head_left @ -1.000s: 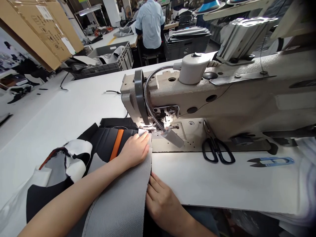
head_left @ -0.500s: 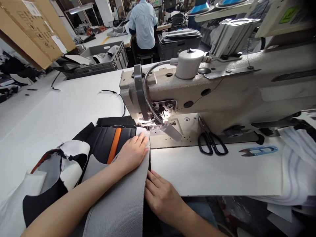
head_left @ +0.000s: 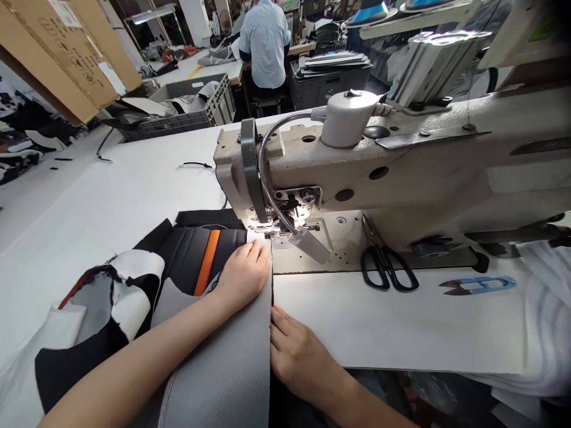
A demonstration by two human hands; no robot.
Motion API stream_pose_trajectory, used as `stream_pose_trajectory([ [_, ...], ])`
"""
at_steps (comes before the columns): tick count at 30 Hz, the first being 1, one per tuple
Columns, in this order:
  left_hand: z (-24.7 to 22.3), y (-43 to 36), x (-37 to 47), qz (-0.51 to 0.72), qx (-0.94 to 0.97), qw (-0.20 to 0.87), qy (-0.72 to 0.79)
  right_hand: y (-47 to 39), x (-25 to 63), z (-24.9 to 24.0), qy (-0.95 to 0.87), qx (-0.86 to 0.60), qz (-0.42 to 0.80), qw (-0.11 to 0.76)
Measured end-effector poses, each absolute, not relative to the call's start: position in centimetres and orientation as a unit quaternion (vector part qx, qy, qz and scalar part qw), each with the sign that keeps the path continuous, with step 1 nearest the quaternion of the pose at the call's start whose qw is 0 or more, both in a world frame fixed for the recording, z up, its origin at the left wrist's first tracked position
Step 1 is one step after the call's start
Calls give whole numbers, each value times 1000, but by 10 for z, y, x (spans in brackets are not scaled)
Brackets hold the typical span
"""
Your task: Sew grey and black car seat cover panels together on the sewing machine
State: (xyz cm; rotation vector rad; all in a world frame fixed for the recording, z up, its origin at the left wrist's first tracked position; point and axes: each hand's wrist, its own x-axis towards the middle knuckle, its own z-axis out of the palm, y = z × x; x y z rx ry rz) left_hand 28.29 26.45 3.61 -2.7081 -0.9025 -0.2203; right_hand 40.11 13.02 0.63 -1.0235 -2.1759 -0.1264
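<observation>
My left hand (head_left: 246, 270) lies on top of a grey mesh fabric panel (head_left: 223, 368), its fingers stretched towards the presser foot of the sewing machine (head_left: 285, 221). Under the foot runs the panel's far end, which has a white strip. Along the panel's right edge, my right hand (head_left: 297, 353) is closed on the fabric, its thumb hidden. A black quilted piece (head_left: 185, 255) with an orange band (head_left: 207, 261) spreads out left of and beneath the grey panel. Bunched white, grey and black fabric (head_left: 129, 291) is joined to it farther left.
Black-handled scissors (head_left: 388, 267) rest partly on the machine bed, with blue thread snips (head_left: 479, 285) to their right. Striped white cloth (head_left: 546, 321) hangs at the right. Behind the table (head_left: 147, 178) are a grey crate (head_left: 178, 122), a cardboard box (head_left: 66, 53) and a seated person (head_left: 265, 44).
The view has shifted slightly. The near part of the grey panel's right edge has swung right, and my right hand has moved a little right with it. My left hand stays on the panel.
</observation>
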Motion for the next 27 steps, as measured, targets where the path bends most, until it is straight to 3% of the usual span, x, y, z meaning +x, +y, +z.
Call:
stream_pose_trajectory([
  [7, 45, 279, 291, -34, -952, 106, -286, 164, 423, 14, -877, -358, -80, 310],
  [15, 51, 273, 271, -158, -922, 50, -349, 197, 453, 6, -873, -346, -80, 334],
  [27, 50, 279, 266, -220, -904, -56, -362, 246, 444, 12, -829, -483, -54, 277],
])
